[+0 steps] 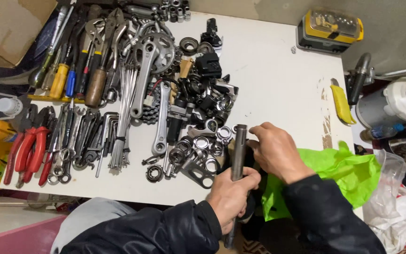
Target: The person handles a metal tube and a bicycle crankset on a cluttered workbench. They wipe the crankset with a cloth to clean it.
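- View from above onto a white table [278, 70] crowded with bicycle parts and hand tools.
- Left hand [231, 197], at about 6 o'clock in the picture, is wrapped tight around a dark metal tube [238, 150], which stands nearly upright at the table's near edge.
- Right hand [276, 153], at about 4 o'clock from centre, has its fingers curled against the tube's upper part; whether they grip it or only touch it cannot be told.
- Both arms wear dark padded sleeves.
- Just beside the tube, toward 9 o'clock, lies a heap of metal rings [203, 146] and small dark parts.
- Further toward 10 o'clock sit a crank with chainring [153, 56], a bundle of spokes [125, 103] and a second crank arm [161, 120].
- At 9 o'clock, near the table's left edge, lie wrenches [76, 136] and red pliers [27, 150].
- At 11 o'clock are screwdrivers [69, 75] with yellow, blue and wooden handles.
- A bright green bag [344, 171] lies at 4 o'clock, touching the right wrist.
- A yellow case [330, 29] rests at 1 o'clock, off the table.
- A yellow knife [341, 102] lies at 3 o'clock on the table's right edge.
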